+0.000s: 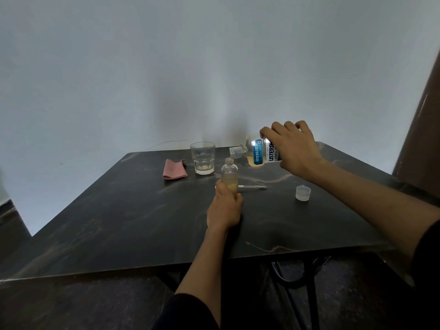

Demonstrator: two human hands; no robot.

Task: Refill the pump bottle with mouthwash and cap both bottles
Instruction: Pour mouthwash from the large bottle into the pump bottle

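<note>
My left hand (pixel 225 208) grips the lower part of a small clear pump bottle (pixel 229 173), which stands upright and uncapped on the dark table (pixel 142 222) with pale yellowish liquid in its lower half. My right hand (pixel 294 148) holds the mouthwash bottle (pixel 258 152) tipped on its side above the table, its open neck pointing left, just above and right of the small bottle's mouth. A little yellowish liquid sits in the tipped bottle's low side. The translucent mouthwash cap (pixel 303 192) lies open side up to the right. The pump's tube (pixel 252 186) lies flat behind the small bottle.
A drinking glass (pixel 203 158) stands at the back, just left of the small bottle. A folded pink cloth (pixel 174 169) lies to the left of the glass. A wall rises close behind the table. The table's front edge is near my arms.
</note>
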